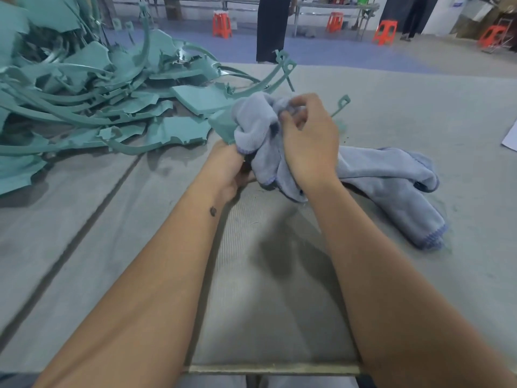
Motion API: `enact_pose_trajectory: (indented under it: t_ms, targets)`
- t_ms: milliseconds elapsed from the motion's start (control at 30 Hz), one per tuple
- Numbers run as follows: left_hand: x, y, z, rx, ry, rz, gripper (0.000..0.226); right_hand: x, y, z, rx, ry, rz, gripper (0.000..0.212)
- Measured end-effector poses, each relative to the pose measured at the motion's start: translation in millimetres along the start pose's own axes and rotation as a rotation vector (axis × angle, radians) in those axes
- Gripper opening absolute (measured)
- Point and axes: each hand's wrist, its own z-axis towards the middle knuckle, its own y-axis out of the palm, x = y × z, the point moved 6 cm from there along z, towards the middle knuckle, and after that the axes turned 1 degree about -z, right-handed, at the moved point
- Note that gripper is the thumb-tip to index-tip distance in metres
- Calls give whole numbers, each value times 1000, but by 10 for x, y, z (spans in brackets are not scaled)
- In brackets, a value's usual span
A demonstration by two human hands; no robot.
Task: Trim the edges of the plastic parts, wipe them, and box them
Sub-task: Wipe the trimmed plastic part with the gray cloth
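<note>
My left hand (228, 169) grips the lower end of a teal plastic part (222, 126) above the middle of the table. A grey-blue towel (391, 186) is wrapped over that part, and my right hand (307, 141) pinches the bunched cloth against it. Most of the part is hidden under the towel. A thin arm of the part with a small loop (344, 101) sticks out past my right hand. The rest of the towel trails across the table to the right.
A large heap of teal plastic parts and curved offcut strips (84, 88) covers the table's (140, 219) left side. A white sheet (510, 140) lies at the right edge. Beyond the table stand orange stools (222, 23), benches and people's legs (272, 29).
</note>
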Motion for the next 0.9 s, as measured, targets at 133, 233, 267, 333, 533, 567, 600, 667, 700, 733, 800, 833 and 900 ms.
enact_pose_trajectory:
  t_ms: [133, 233, 267, 333, 533, 567, 600, 667, 700, 733, 800, 833, 900]
  targets:
    - [-5, 95, -38, -133, 106, 57, 25, -109, 316, -92, -259, -30, 69, 38]
    - [-13, 63, 4, -173, 131, 44, 40, -120, 356, -110, -327, -73, 149, 30]
    - [-11, 27, 25, -139, 121, 36, 40, -96, 347, -99, -335, -65, 180, 26]
    - [-2, -25, 42, -75, 103, -25, 30, -55, 313, -83, -334, -65, 157, 24]
    - [45, -7, -92, -247, -88, -369, 42, 59, 315, -73, -467, 20, 89, 22]
    - [57, -38, -88, -228, -114, -504, 48, 66, 307, -73, -485, 26, 97, 18]
    - [60, -72, -82, -179, -134, -596, 54, 57, 305, -81, -509, 21, 95, 14]
    - [37, -152, -41, -58, -137, -580, 55, 33, 332, -116, -557, -2, 64, 15]
    - [18, -178, -20, -3, -136, -525, 50, 36, 349, -129, -571, -3, 49, 17]
    - [2, -188, 2, 31, -129, -491, 46, 40, 360, -131, -571, 1, 39, 18]
    - [-6, -182, 22, 58, -116, -496, 43, 67, 364, -109, -539, 31, 39, 18]
    - [-2, -182, 32, 58, -104, -511, 40, 94, 352, -90, -508, 52, 38, 19]
    - [18, -193, 46, 23, -68, -453, 39, 150, 300, -46, -405, 78, 25, 26]
